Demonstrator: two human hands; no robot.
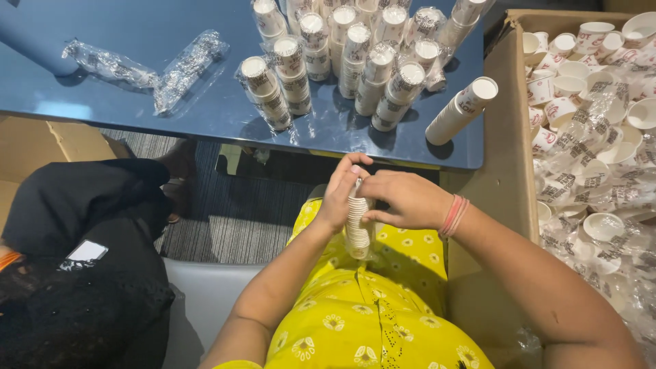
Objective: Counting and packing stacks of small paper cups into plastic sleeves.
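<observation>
Both my hands hold one upright stack of small white paper cups [357, 229] over my lap, which is covered in yellow flowered cloth. My left hand [340, 191] wraps the stack's upper left side. My right hand [404, 198] grips it from the right, fingers at the top; a pink band circles that wrist. A thin clear plastic sleeve seems to cover the stack's lower end. Beyond my hands, on the blue table [205, 109], stand several wrapped cup stacks [342, 55], and one unwrapped stack [461, 111] leans near the table's right edge.
A large cardboard box [509, 123] at my right holds many loose cups and crumpled plastic wrappers. Two empty clear sleeves [147, 68] lie on the table's left part. A person in black [82, 260] sits at my left, next to another cardboard box.
</observation>
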